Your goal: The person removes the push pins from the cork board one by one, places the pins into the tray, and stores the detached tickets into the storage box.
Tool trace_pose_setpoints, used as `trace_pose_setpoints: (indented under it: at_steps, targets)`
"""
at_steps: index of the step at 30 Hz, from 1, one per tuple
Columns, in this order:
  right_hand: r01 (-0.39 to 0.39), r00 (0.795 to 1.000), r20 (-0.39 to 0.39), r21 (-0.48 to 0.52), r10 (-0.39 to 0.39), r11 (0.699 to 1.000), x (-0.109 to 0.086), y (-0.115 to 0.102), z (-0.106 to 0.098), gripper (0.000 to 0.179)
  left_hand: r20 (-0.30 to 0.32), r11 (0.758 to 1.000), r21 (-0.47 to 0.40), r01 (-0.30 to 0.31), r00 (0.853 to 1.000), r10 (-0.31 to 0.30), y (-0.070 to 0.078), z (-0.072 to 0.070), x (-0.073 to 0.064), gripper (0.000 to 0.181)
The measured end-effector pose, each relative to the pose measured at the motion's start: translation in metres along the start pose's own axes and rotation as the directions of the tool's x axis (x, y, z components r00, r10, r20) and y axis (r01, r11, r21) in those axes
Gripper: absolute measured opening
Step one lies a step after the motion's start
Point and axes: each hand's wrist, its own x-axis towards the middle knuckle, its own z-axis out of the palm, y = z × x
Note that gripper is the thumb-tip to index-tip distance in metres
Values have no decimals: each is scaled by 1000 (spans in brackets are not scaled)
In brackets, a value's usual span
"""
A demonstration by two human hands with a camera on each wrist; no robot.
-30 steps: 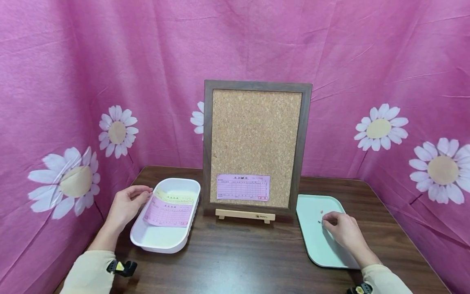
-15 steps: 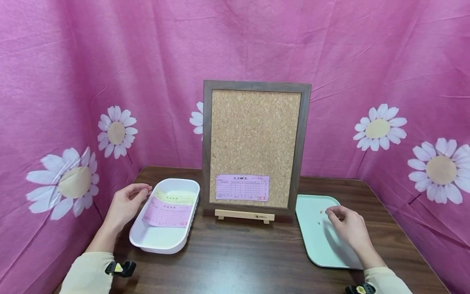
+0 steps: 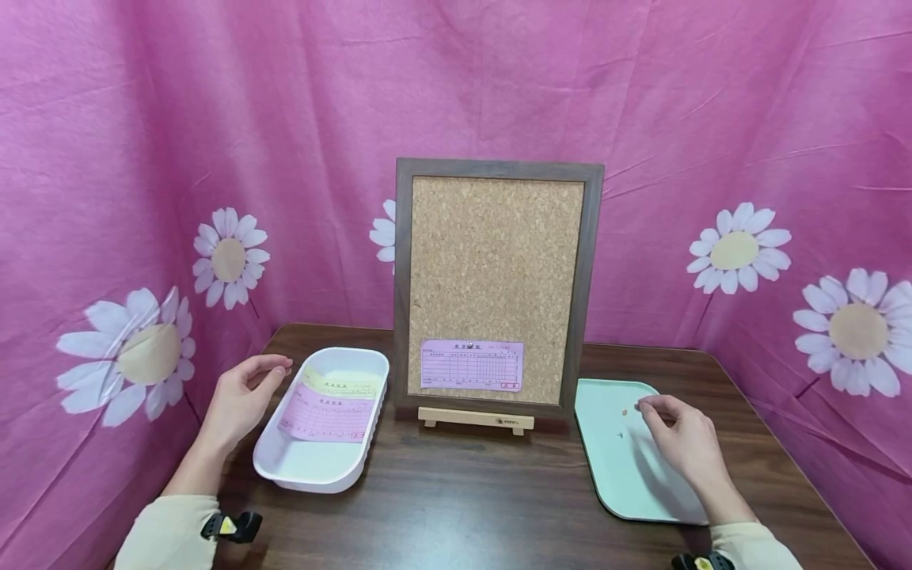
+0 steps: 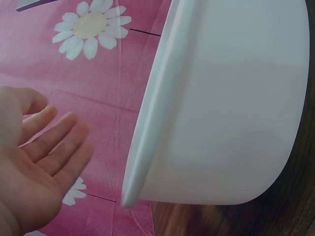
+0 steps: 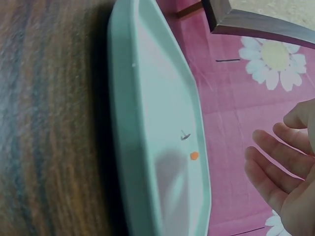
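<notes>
In the head view my left hand (image 3: 238, 400) hovers beside the left rim of a white tray (image 3: 313, 475). Its fingers are loosely bent, and nothing is held in the left wrist view. Inside that tray lie a pink receipt slip (image 3: 324, 416) and a pale yellow slip (image 3: 342, 382). My right hand (image 3: 680, 439) is above a mint green tray (image 3: 606, 479), fingers relaxed, thumb and index tips close together; I see nothing between them. A silver thumbtack (image 5: 185, 135) and a small orange piece (image 5: 194, 156) lie on the green tray.
A framed corkboard (image 3: 499, 253) stands between the trays on a wooden easel (image 3: 476, 418). Another pink slip (image 3: 472, 366) is pinned low on it. The brown wood table (image 3: 449, 491) carries everything. Pink flowered cloth (image 3: 499, 79) hangs behind and at both sides.
My right hand has lifted away from the silver thumbtack, moving back and to the right over the green tray. My left hand has hardly moved.
</notes>
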Motion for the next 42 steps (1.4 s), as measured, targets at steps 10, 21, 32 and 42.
trace_pose_setpoints:
  at_steps: [10,21,32,42]
  targets:
    - [0,999,-40,36,1,999,0,-10,-6,21,-97,997,-52,-48,994,43,3,6,1,24]
    - [-5,999,-45,78,8,997,1,-23,-8,21,-69,995,-91,-42,997,36,6,11,0,25]
    - [-9,999,-38,159,16,987,7,-35,-4,20,-27,998,-65,-7,1000,6,10,16,1,28]
    - [30,997,-74,230,-13,973,11,-50,0,17,-18,985,-158,-67,998,65,12,21,0,26]
